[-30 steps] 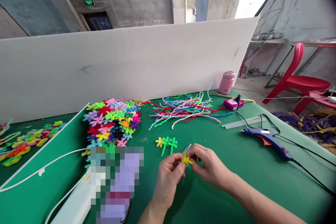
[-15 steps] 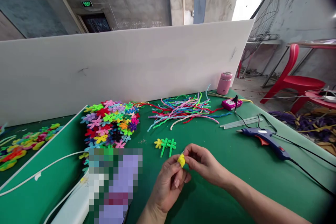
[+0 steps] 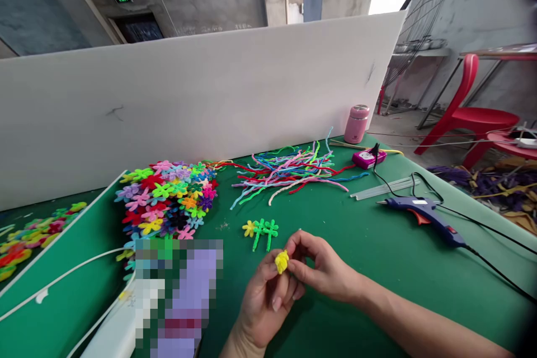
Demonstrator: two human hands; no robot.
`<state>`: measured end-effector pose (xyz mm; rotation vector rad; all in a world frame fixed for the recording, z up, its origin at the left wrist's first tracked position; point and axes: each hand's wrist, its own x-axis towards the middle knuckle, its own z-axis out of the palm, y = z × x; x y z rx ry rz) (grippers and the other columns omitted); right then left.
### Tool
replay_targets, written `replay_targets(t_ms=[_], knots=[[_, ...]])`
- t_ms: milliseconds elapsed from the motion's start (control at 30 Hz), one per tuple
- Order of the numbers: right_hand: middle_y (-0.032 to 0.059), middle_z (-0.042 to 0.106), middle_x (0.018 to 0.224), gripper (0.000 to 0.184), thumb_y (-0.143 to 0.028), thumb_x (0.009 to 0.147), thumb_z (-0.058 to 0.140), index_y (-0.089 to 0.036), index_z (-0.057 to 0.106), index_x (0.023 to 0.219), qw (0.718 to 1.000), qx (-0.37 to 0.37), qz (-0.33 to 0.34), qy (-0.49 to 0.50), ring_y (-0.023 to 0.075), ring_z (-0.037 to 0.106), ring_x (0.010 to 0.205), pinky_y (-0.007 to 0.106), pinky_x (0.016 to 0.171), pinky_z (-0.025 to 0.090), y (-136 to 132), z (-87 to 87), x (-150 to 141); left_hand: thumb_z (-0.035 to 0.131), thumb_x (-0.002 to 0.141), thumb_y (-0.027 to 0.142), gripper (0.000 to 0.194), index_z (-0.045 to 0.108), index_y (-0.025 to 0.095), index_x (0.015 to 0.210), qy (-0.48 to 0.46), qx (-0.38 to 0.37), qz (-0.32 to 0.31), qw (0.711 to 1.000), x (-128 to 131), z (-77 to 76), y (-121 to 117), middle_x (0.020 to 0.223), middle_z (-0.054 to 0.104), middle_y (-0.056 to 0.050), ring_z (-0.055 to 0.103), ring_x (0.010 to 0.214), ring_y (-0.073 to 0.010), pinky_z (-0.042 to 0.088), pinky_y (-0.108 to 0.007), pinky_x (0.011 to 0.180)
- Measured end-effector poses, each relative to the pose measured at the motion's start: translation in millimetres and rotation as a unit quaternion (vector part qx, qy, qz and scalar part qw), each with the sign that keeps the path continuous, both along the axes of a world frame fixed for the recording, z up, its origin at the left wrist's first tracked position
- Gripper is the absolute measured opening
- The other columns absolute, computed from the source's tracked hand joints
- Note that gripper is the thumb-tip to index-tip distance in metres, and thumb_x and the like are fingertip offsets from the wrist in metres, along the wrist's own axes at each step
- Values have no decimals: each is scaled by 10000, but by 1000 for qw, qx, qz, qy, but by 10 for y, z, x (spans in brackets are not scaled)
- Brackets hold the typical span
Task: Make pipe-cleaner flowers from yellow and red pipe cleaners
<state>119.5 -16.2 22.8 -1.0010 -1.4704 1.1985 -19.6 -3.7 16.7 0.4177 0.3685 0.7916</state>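
A small yellow pipe-cleaner flower (image 3: 281, 261) is pinched between my two hands above the green table (image 3: 369, 257). My left hand (image 3: 266, 305) grips it from below with thumb and fingers closed. From the right, my right hand (image 3: 321, 268) pinches the same flower with its fingertips. Just beyond my hands lie a yellow flower (image 3: 249, 228) and two green flowers (image 3: 265, 230) with stems.
A pile of colourful flowers (image 3: 168, 198) lies at left, loose pipe cleaners (image 3: 289, 170) at centre back. A blue glue gun (image 3: 423, 213) with its black cord, glue sticks (image 3: 384, 188), a pink box (image 3: 364, 158) and a pink cup (image 3: 356, 123) are at right. A white board (image 3: 210, 95) stands behind.
The yellow flower has been turned and bunched up between my fingers. Both hands have shifted slightly left and nearer to me. The view has tilted down a little.
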Motion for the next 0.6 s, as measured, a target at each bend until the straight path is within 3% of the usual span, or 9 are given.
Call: replay_targets(t_ms=[367,600], knots=[[-42,481,683,190,-57,677,530,-182,427,775,998,26,-64,9,80,426,589,186,550,389,53,-53,-141,664,680,212,113,678,112,731,33,-75,1,997,17,11,9,255,410,79,173,329,-34,401,-196,509],[-63,445,644,184,-104,719,552,-190,399,779,996,-49,-26,69,64,392,535,165,488,348,103,-47,-150,645,699,192,57,632,146,668,31,-56,-3,998,2,-13,68,254,299,109,117,337,-41,347,-175,469]])
